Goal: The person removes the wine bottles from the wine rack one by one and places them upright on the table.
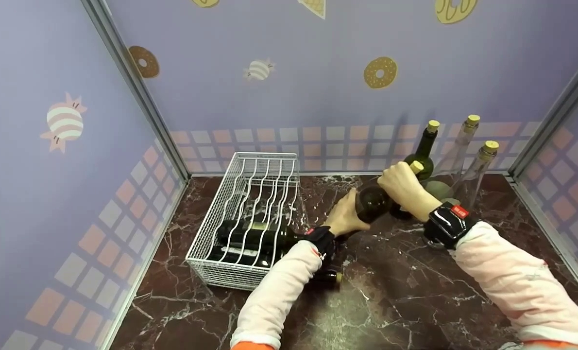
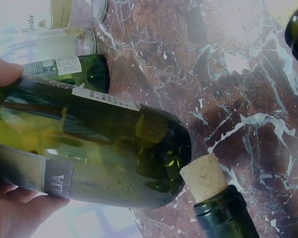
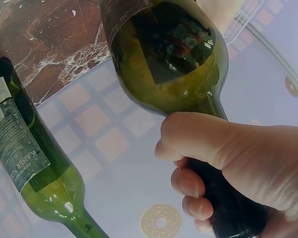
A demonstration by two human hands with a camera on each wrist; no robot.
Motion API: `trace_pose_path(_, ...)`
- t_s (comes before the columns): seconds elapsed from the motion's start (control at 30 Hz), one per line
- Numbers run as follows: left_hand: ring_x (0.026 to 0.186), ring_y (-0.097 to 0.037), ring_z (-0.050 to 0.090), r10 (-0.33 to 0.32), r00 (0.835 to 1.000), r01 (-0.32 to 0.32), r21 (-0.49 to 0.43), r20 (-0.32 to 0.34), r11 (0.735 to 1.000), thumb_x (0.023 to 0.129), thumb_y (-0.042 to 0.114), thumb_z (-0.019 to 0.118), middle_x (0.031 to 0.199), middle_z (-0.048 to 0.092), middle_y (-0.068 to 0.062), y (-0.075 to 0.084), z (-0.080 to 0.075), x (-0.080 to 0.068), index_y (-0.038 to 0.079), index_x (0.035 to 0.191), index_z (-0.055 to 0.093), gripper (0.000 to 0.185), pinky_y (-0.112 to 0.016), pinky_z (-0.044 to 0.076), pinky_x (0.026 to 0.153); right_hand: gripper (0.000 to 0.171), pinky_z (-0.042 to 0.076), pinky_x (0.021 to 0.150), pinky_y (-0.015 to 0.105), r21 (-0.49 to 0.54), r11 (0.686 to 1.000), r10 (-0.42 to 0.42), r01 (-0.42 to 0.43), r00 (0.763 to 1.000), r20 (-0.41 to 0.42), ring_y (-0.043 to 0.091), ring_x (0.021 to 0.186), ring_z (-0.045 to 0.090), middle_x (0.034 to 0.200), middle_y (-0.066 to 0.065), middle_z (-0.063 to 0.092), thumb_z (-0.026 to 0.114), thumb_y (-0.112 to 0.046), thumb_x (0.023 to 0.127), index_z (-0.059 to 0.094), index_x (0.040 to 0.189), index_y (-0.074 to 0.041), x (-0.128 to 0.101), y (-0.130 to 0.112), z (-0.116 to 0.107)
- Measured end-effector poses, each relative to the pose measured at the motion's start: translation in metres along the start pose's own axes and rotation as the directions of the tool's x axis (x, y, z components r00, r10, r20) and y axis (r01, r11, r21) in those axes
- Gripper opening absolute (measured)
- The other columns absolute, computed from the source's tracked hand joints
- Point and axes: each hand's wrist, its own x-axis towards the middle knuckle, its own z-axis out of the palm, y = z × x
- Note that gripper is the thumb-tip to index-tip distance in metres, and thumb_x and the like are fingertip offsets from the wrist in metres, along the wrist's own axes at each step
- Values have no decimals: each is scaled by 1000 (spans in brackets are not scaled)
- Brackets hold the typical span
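Both hands hold one green wine bottle (image 1: 372,203), tilted over the table with its base toward the left hand. My left hand (image 1: 346,214) holds its body, thumb and fingers on opposite sides, across a label in the left wrist view. My right hand (image 1: 405,187) grips the neck, its fingers curled round the dark sleeve (image 3: 228,206); a yellowish cork (image 1: 416,167) shows past that hand. Liquid or tinted glass shows yellow-green through the bottle (image 2: 104,144). Close by the base in the left wrist view is another bottle's cork (image 2: 204,176).
A white wire rack (image 1: 264,154) on the left holds dark bottles (image 1: 257,234) lying down. A corked neck (image 1: 325,277) sticks out beside it. A green bottle (image 1: 426,146) and two clear bottles (image 1: 481,167) stand at the right, near the back wall (image 1: 328,97).
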Motion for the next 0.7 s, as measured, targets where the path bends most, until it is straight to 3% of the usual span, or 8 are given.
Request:
trace_pose_path(0.23,93,-17,54,-32,999,32,17,3,999,50,22,87,105,54,-5,-1,2,-4,6,114,43,79,-23,41,80,21,39,42,33,48,999,-2,1,1000,16,21,46,50,52,7,54,67,0,63,53,50,-9,-3,-4,1)
trace_pose_path(0.53,91,-18,54,3,1000,-2,16,-27,1000,50,20,86,102,54,-4,-3,1,-4,5,111,44,76,-23,41,79,22,36,41,32,2,1000,0,0,999,-32,20,44,46,50,6,52,67,0,62,51,49,-8,-5,-6,-1)
trace_pose_path(0.7,89,-18,54,32,999,-33,-18,-44,999,50,19,85,100,54,-5,-3,0,-2,5,110,44,74,-23,42,78,14,36,46,33,-7,1000,17,-17,999,-41,22,50,46,55,9,53,65,-1,66,57,56,-4,-5,-7,-4)
